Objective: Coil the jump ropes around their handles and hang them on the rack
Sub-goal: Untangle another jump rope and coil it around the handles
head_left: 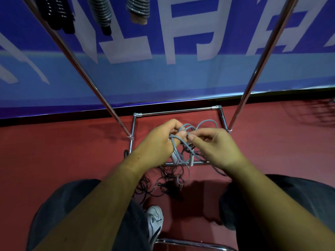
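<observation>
Gripping grey jump rope in left hand — thin glossy cord in loose tangled loops, whitish handle dangling below — above rack base. Pinching one loop between right hand thumb and forefinger.

Only one thing in front of you carries lettering: the broad blue fabric banner stretched along the wall. Big pale block characters run across its darker upper band, their feet reaching the paler blue strip towards its lower edge. The top of your view cuts them off and they sit slanted, so you cannot read a single whole character. Nothing else shows legible text.
</observation>
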`<action>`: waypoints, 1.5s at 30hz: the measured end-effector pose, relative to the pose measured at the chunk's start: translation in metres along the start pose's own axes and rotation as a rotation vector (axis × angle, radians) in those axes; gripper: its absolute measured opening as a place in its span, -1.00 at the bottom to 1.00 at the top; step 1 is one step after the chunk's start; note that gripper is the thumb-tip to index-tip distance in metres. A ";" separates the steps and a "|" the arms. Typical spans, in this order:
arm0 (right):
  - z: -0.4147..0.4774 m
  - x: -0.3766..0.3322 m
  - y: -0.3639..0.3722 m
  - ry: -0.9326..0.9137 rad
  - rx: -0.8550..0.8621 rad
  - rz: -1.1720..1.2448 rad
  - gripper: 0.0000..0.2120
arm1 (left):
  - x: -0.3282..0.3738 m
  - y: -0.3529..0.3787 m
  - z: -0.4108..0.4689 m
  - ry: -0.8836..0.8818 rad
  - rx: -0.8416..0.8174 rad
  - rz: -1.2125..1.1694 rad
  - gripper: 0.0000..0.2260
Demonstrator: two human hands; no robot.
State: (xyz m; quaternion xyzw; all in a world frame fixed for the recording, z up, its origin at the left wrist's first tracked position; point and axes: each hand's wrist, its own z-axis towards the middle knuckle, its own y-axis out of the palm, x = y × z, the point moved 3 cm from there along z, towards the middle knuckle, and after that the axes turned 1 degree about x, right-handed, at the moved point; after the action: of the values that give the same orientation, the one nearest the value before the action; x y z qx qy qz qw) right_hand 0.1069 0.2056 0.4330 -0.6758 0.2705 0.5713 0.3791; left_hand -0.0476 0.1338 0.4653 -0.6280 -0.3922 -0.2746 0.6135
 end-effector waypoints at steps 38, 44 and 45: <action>-0.001 -0.013 0.005 0.162 0.019 0.311 -0.75 | -0.016 -0.009 0.006 -0.080 0.194 0.006 -0.91; 0.005 -0.019 -0.001 0.057 0.104 0.587 -0.78 | -0.026 -0.022 0.007 -0.170 0.377 0.014 -0.94; 0.006 -0.019 -0.004 0.079 0.105 0.710 -0.78 | -0.027 -0.023 0.006 -0.184 0.397 0.017 -0.95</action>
State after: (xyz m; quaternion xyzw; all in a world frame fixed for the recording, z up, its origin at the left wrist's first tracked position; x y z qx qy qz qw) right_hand 0.1025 0.2113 0.4523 -0.5410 0.5316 0.6262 0.1804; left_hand -0.0823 0.1345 0.4558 -0.5203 -0.4878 -0.1285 0.6891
